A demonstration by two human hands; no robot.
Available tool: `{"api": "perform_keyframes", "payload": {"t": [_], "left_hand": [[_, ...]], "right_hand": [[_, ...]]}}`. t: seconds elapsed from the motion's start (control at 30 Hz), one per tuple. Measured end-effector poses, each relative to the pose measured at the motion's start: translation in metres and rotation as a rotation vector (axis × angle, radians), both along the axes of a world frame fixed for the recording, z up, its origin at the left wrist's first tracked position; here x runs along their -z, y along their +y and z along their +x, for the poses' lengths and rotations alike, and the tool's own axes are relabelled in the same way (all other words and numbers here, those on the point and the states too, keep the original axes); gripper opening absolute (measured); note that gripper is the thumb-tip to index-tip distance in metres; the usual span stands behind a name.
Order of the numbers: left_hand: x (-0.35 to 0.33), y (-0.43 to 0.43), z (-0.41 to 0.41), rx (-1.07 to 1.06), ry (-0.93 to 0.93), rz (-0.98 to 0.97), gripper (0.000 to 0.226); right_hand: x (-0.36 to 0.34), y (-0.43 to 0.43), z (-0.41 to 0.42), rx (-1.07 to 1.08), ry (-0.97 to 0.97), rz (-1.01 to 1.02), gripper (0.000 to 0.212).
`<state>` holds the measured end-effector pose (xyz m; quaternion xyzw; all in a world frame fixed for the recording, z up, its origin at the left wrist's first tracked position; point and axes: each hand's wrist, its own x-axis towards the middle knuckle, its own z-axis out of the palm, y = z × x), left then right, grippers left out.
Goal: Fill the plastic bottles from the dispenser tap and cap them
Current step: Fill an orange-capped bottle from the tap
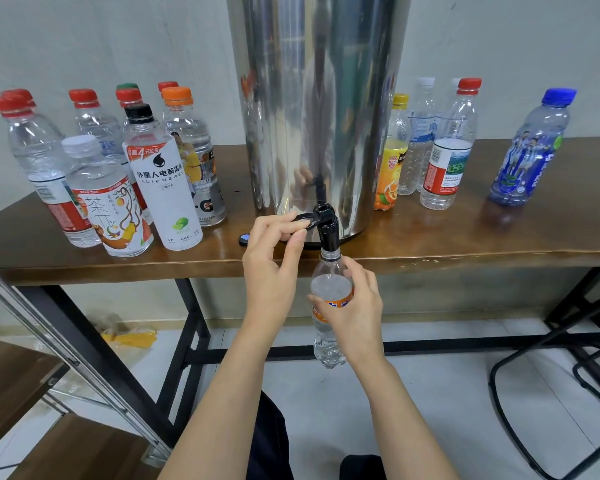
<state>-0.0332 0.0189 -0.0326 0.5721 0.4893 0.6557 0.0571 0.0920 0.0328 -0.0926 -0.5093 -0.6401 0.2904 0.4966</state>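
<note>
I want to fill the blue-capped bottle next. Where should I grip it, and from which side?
Likely round the labelled middle of the blue-capped bottle, coming from the front edge of the table: it stands upright and alone, that side unobstructed.

The top of the dispenser runs out past the upper edge. My right hand wraps the bottle and covers most of its orange label, so only a few letters show. My left hand pinches the tap lever, hiding its tip. Behind the capped bottles on the left, a green cap shows, but its own bottle does not. A small black object beside the dispenser is too small to tell.
</note>
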Motion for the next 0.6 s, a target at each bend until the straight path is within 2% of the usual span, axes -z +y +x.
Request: {"api": "perform_keyframes", "payload": {"t": [0.27, 0.6], "left_hand": [[0.002, 0.004, -0.009, 0.024, 0.073, 0.02, 0.014], [-0.007, 0.011, -0.031, 0.023, 0.328, 0.022, 0.018]], "right_hand": [[0.0, 0.001, 0.0, -0.01, 0.002, 0.012, 0.078], [0.0, 0.002, 0.002, -0.035, 0.021, 0.014, 0.077]]}}
